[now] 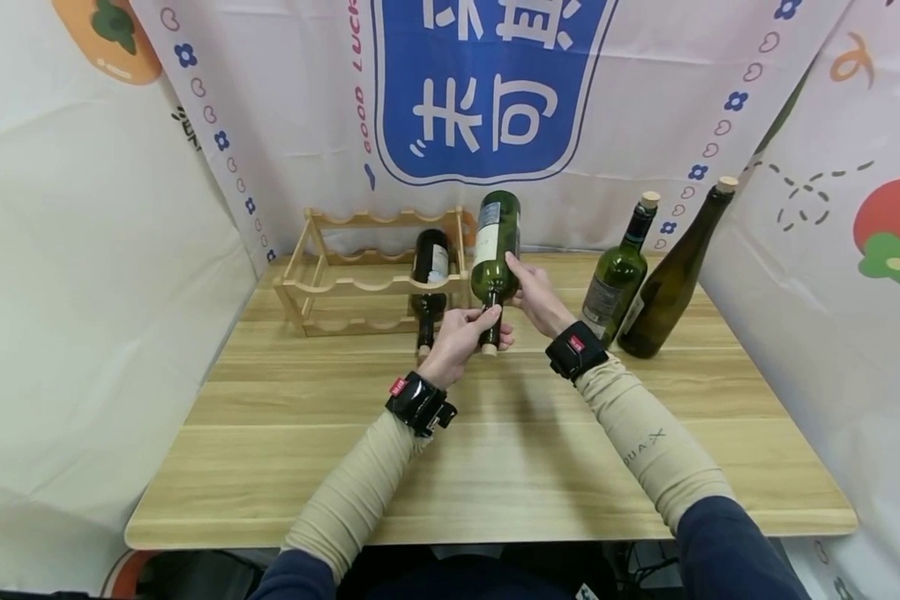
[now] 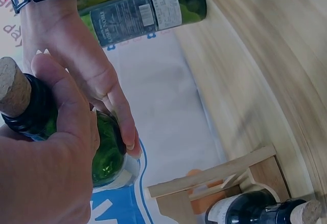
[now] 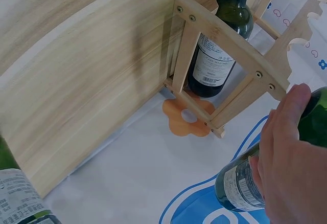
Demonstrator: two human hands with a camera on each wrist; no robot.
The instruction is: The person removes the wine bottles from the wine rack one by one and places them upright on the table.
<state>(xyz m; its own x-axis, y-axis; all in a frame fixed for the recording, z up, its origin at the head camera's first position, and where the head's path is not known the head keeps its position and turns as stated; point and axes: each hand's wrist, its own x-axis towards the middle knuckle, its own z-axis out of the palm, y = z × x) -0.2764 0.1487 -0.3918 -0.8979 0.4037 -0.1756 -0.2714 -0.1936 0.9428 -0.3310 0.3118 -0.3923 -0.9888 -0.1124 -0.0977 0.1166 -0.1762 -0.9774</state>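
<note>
A green wine bottle [image 1: 497, 237] is tilted, base up and away, corked neck down toward the person. My left hand [image 1: 457, 340] grips its neck, thumb across it; the cork [image 2: 14, 86] sticks out past that hand. Around the bottle's shoulder, my right hand [image 1: 537, 297] holds it with the thumb on the near side. The bottle is just right of a wooden wine rack [image 1: 345, 289]. In the rack's right end lies a dark wine bottle [image 3: 213, 65], its corked neck pointing toward the person.
On the right of the wooden table [image 1: 450, 467], a green corked bottle [image 1: 617, 279] and a taller brown-green bottle [image 1: 663, 287] stand side by side, close to the right forearm. Printed white cloth [image 1: 307, 100] hangs behind the table and along both sides.
</note>
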